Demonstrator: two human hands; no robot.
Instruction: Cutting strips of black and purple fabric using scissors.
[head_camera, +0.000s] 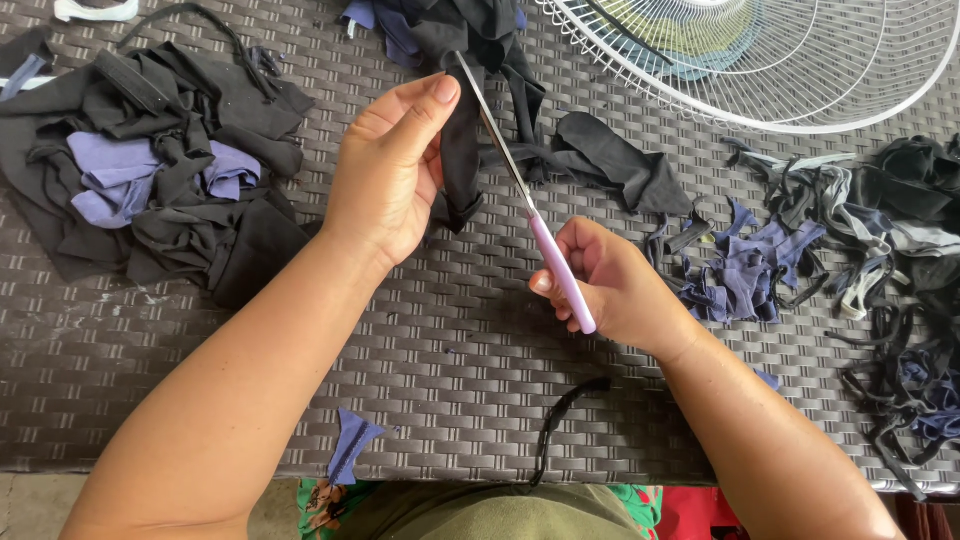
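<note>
The left hand (385, 175) is pinching a limp black fabric strip (462, 150) — soft, best held taut near its edge — while the right hand (610, 285) is gripping lilac-handled scissors (530, 210), fingers closed.

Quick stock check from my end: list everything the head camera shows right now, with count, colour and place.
black fabric strip: one, black, held up at table centre, against the scissors' blades
scissors: one pair, lilac handle, steel blades, centre
fabric pile: one heap, black with lilac pieces, left of table
dark cloth heap: one, black and blue, top centre
cut scraps: a cluster, blue-violet and black, right of centre
tangled strips: a heap, black, grey and white, far right
fan guard: one, white wire, top right
blue scrap: one, near table edge
black cord: one, near edge
wicker table: one, dark grey
left hand: holds the strip
right hand: grips the scissors
</note>
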